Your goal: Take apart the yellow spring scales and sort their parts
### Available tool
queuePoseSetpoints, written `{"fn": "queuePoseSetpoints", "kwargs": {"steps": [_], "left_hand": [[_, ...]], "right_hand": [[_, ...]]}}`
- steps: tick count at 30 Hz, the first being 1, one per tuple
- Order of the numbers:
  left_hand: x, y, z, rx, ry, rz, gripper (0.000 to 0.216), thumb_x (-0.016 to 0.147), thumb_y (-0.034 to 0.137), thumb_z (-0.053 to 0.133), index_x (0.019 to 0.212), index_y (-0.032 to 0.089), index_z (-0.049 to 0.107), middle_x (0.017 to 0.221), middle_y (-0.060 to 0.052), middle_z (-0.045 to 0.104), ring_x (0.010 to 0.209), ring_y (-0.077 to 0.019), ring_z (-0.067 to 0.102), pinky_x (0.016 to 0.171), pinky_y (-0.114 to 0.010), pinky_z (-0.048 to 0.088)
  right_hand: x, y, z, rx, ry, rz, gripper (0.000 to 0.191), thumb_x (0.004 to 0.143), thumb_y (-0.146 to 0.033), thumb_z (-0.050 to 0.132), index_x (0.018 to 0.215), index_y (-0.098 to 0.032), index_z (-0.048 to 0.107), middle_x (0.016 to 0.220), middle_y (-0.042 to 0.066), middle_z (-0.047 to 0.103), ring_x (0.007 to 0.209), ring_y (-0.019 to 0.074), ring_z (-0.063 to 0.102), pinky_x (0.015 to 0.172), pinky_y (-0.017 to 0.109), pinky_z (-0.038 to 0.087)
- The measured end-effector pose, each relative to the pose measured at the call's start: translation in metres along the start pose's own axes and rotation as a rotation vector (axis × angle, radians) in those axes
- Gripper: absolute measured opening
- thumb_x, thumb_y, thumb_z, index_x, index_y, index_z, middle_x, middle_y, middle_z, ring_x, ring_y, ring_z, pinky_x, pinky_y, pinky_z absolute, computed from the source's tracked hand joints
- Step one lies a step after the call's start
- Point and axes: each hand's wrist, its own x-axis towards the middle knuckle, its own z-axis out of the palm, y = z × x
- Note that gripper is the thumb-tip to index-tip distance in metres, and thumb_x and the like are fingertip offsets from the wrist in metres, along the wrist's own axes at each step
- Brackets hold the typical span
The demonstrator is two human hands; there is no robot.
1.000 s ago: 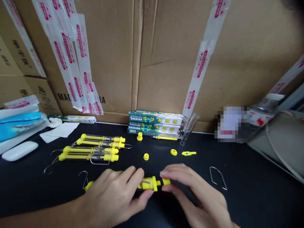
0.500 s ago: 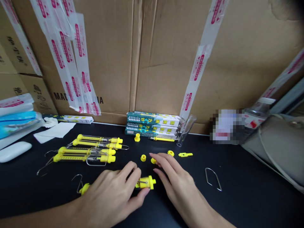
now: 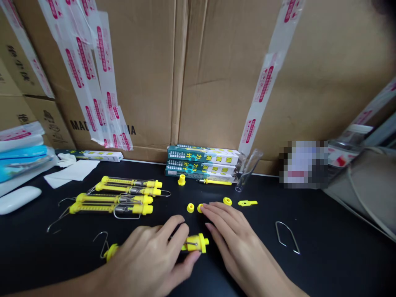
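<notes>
My left hand (image 3: 151, 251) is closed around a yellow spring scale (image 3: 195, 242), which lies sideways just above or on the black table. Its bent wire hook (image 3: 102, 243) sticks out on the left, and its yellow capped end shows past my thumb. The middle of the scale is hidden under my fingers. My right hand (image 3: 233, 231) is open, thumb apart from the fingers, with its fingertips at a small yellow cap (image 3: 199, 208) partly covered by them. Beside that cap stand another yellow cap (image 3: 190, 208) and a yellow ring-shaped piece (image 3: 227, 201).
Several assembled spring scales (image 3: 114, 198) lie at the left. Stacked boxes (image 3: 202, 161), a clear tube (image 3: 249, 170), a yellow rod (image 3: 216, 182) and a yellow cap (image 3: 181, 180) are behind. A flat yellow piece (image 3: 247, 203) and a wire loop (image 3: 287, 238) lie right.
The view has shifted slightly, so most things sit a little further right. The end of the spring scale shows a bit further out past my left thumb. My right hand stays by the small cap.
</notes>
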Motion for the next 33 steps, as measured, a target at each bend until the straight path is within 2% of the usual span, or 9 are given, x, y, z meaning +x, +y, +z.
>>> {"fn": "queuePoseSetpoints", "kwargs": {"steps": [5,9,13,15,19,24,26,29,33], "left_hand": [[0.003,-0.002,0.0,-0.044,-0.007,-0.005,0.014,0.093,0.025,0.054,0.096,0.017,0.064,0.101,-0.005,0.077,0.061,-0.0244,0.076,0.043,-0.039,0.062],[0.002,-0.004,0.002,-0.059,-0.011,-0.008,0.016,0.096,0.025,0.051,0.099,0.016,0.064,0.106,-0.005,0.078,0.064,-0.0224,0.077,0.047,-0.035,0.063],[0.001,-0.004,0.002,-0.065,-0.014,-0.012,0.023,0.1,0.028,0.045,0.104,0.015,0.065,0.109,-0.006,0.078,0.068,-0.022,0.078,0.049,-0.033,0.062],[0.001,-0.004,0.002,-0.063,-0.022,-0.012,0.027,0.102,0.029,0.042,0.106,0.015,0.065,0.112,-0.006,0.077,0.07,-0.0231,0.078,0.049,-0.035,0.062],[0.001,-0.005,0.002,-0.049,0.001,-0.008,0.038,0.106,0.034,0.032,0.1,0.017,0.066,0.113,-0.006,0.076,0.067,-0.0238,0.078,0.045,-0.039,0.061],[0.003,-0.005,0.001,-0.024,0.065,0.028,0.05,0.109,0.037,0.022,0.093,0.018,0.065,0.106,-0.005,0.077,0.062,-0.0211,0.076,0.039,-0.035,0.057],[0.005,-0.005,0.0,-0.015,0.081,0.046,0.052,0.109,0.037,0.02,0.092,0.017,0.064,0.102,-0.006,0.077,0.062,-0.0208,0.076,0.039,-0.034,0.056],[0.005,-0.006,-0.001,-0.045,0.049,0.073,0.051,0.109,0.036,0.018,0.094,0.018,0.063,0.091,-0.004,0.075,0.062,-0.0201,0.075,0.039,-0.033,0.055],[0.003,-0.008,0.0,-0.09,-0.019,0.102,0.043,0.109,0.035,0.024,0.095,0.02,0.061,0.079,-0.001,0.068,0.057,-0.0202,0.072,0.039,-0.033,0.053]], "right_hand": [[-0.002,0.003,-0.008,0.017,0.039,0.023,0.041,0.1,-0.009,0.042,0.14,-0.016,0.047,0.139,0.012,0.062,0.127,0.0258,0.059,0.101,0.047,0.055],[-0.006,0.026,-0.017,-0.094,0.166,0.173,0.032,0.102,-0.022,0.044,0.132,-0.017,0.056,0.125,0.013,0.069,0.114,0.0296,0.065,0.095,0.053,0.056],[-0.011,0.049,-0.017,-0.131,0.121,0.242,0.028,0.102,-0.027,0.045,0.112,-0.014,0.067,0.113,0.015,0.073,0.102,0.0321,0.068,0.09,0.056,0.056],[-0.013,0.052,-0.013,-0.104,0.064,0.236,0.029,0.102,-0.023,0.043,0.111,-0.013,0.069,0.112,0.015,0.074,0.104,0.0325,0.068,0.092,0.057,0.055],[-0.015,0.044,-0.007,-0.035,0.013,0.224,0.03,0.101,-0.018,0.043,0.119,-0.016,0.068,0.119,0.013,0.073,0.113,0.0317,0.065,0.099,0.058,0.051],[-0.012,0.025,-0.015,0.139,0.121,0.223,0.03,0.103,-0.025,0.046,0.129,-0.022,0.063,0.127,0.009,0.069,0.117,0.0272,0.064,0.103,0.049,0.051],[-0.009,0.014,-0.021,0.283,0.106,0.216,0.028,0.103,-0.029,0.049,0.127,-0.026,0.064,0.123,0.006,0.071,0.111,0.0232,0.067,0.095,0.038,0.057],[-0.004,-0.003,-0.026,0.53,-0.002,0.232,0.023,0.099,-0.034,0.059,0.118,-0.025,0.068,0.103,0.002,0.077,0.083,0.0176,0.074,0.074,0.024,0.06],[-0.001,-0.014,-0.022,0.75,-0.103,0.334,0.016,0.094,-0.033,0.066,0.106,-0.025,0.072,0.085,-0.003,0.077,0.067,0.0143,0.07,0.067,0.021,0.057]]}}
